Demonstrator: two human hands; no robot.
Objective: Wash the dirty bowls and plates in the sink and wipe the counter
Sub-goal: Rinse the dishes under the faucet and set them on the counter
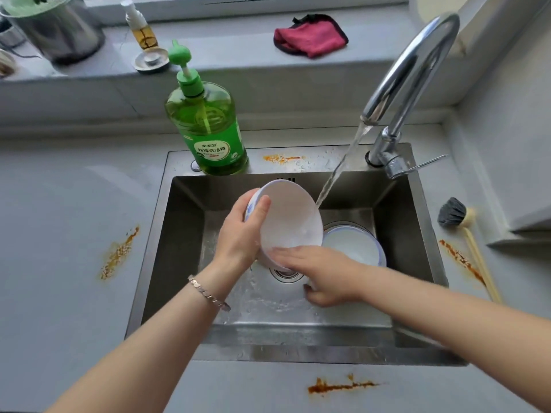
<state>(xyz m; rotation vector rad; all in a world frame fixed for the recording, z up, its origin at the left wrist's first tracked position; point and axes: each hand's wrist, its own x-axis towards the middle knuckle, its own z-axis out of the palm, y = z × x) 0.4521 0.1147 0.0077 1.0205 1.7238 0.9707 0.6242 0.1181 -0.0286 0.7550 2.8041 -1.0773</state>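
At six o'clock an orange stain (340, 386) marks the counter (59, 204); beyond it, at the centre of the sink (179, 248), the left hand (241, 234) clasps the tilted bowl (292, 222), thumb inside the rim; the right hand (325, 272) lays digits flat on its inner wall, lower fingers curled beneath, and I cannot tell if they clasp; the wet bowl could slip and strike the dishes (351, 245) at three o'clock; at eleven, the green bottle (208, 129) reads 柠檬洗洁精.

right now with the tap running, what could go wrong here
The wet bowl is tilted, gripped at its rim by the left hand; it could slip and chip against the dishes lying below it in the sink. The water stream strikes the bowl's edge and may splash onto the counter.
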